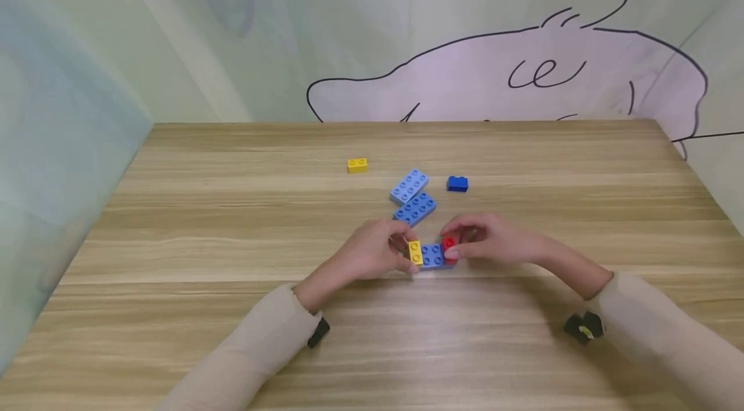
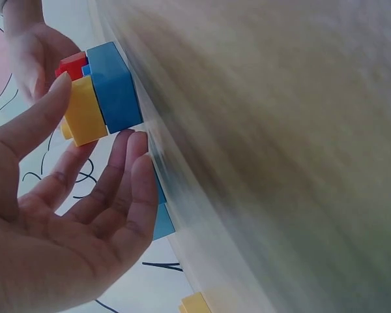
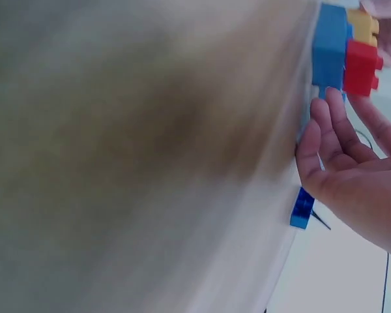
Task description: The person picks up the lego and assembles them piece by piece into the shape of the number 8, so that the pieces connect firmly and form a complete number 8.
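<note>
Wooden and pale-grained, the table carries a small scatter of plastic bricks, and the two hands meet over one of them near its middle. Farthest left lies a loose small yellow brick, well apart from everything else. The left hand comes in from the left with relaxed, only gently bent fingers; in the left wrist view its thumb tip rests against the yellow brick studded onto the left end of the light blue flat plate, while the other fingertips lie just under the plate's edge without closing round it. That plate lies flat on the table with its long axis running left to right, straight between the two hands, so each hand faces one short end. On its right end sits a small red brick, which the right hand pinches between thumb and curled forefinger in the head view; the right wrist view shows its other fingers fairly straight just below the plate. Both hands are equally near. Behind the assembly, farther from the person, two more light blue plates lie touching at an angle, and to their right a dark blue small brick stands alone.
</note>
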A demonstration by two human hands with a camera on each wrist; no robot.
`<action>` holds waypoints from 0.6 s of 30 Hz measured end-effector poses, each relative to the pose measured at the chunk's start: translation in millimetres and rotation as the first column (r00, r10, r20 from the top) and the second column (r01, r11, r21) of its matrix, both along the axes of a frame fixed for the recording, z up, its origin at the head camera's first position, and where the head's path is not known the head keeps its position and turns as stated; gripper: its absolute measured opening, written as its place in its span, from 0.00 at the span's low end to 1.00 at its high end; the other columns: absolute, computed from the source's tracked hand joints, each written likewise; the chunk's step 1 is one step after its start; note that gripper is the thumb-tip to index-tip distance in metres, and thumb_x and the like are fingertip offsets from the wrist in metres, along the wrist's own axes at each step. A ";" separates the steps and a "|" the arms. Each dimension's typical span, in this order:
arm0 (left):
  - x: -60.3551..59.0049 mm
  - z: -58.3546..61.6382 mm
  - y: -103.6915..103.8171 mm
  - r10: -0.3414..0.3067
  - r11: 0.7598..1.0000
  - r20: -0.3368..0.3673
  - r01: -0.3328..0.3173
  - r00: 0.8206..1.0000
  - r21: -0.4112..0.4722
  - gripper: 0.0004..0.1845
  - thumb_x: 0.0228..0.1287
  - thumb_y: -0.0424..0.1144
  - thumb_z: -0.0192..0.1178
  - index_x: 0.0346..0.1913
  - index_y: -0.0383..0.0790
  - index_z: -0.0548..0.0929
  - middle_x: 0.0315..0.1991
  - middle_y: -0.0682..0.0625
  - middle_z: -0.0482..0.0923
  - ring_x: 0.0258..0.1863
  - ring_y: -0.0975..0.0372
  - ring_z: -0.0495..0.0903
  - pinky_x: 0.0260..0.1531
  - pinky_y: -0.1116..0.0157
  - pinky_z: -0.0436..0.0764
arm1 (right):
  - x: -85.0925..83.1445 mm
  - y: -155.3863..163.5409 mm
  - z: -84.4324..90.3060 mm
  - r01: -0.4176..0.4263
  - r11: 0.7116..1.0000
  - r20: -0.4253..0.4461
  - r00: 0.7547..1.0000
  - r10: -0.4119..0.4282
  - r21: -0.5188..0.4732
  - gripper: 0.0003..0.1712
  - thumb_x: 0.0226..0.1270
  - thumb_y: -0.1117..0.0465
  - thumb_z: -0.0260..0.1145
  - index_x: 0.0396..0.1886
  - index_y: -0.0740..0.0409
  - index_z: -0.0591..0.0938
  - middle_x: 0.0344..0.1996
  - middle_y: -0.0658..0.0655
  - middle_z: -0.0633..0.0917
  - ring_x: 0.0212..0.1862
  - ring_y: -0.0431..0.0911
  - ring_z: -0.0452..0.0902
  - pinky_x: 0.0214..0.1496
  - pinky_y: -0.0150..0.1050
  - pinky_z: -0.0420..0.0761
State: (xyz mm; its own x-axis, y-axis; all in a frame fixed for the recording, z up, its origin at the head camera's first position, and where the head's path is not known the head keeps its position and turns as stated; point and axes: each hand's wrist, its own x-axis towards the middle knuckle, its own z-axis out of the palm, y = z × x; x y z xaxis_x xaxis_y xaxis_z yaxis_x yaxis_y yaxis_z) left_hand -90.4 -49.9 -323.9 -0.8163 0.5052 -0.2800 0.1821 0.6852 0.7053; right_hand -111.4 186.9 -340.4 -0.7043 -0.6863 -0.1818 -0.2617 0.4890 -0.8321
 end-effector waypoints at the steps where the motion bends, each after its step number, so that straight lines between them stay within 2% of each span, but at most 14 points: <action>1: 0.1 0.1 0.0 0.000 1.000 0.002 0.000 1.000 -0.001 0.18 0.46 0.38 0.71 0.42 0.42 0.80 0.35 0.52 0.79 0.36 0.62 0.77 0.37 0.66 0.76 | -2.2 0.6 1.0 0.009 1.000 0.019 1.000 -0.009 -0.001 0.21 0.60 0.55 0.65 0.50 0.61 0.77 0.41 0.52 0.80 0.42 0.47 0.74 0.46 0.39 0.76; 5: 0.3 0.5 -0.2 0.001 1.000 0.006 -0.001 1.000 -0.001 0.18 0.47 0.39 0.71 0.42 0.42 0.80 0.35 0.52 0.79 0.36 0.62 0.77 0.37 0.67 0.76 | -11.8 2.2 3.1 0.055 0.998 0.042 0.998 -0.054 -0.009 0.22 0.62 0.57 0.63 0.53 0.64 0.75 0.42 0.55 0.80 0.44 0.48 0.74 0.48 0.41 0.75; 13: 0.0 0.7 -0.6 0.009 1.000 0.022 -0.009 1.000 -0.003 0.18 0.47 0.39 0.71 0.43 0.42 0.80 0.35 0.52 0.79 0.36 0.62 0.76 0.37 0.66 0.76 | -29.8 -2.2 1.6 0.110 0.993 -0.035 0.993 -0.111 -0.031 0.24 0.58 0.61 0.67 0.54 0.62 0.74 0.47 0.58 0.78 0.46 0.49 0.73 0.50 0.45 0.75; 18: 0.0 1.6 -0.6 0.006 1.000 0.023 -0.006 1.000 0.002 0.18 0.47 0.39 0.71 0.43 0.42 0.80 0.36 0.52 0.78 0.36 0.62 0.76 0.37 0.67 0.76 | -38.2 -9.8 -0.3 0.113 0.994 -0.081 0.990 -0.113 -0.005 0.26 0.55 0.62 0.69 0.55 0.59 0.74 0.49 0.57 0.76 0.46 0.50 0.72 0.50 0.46 0.75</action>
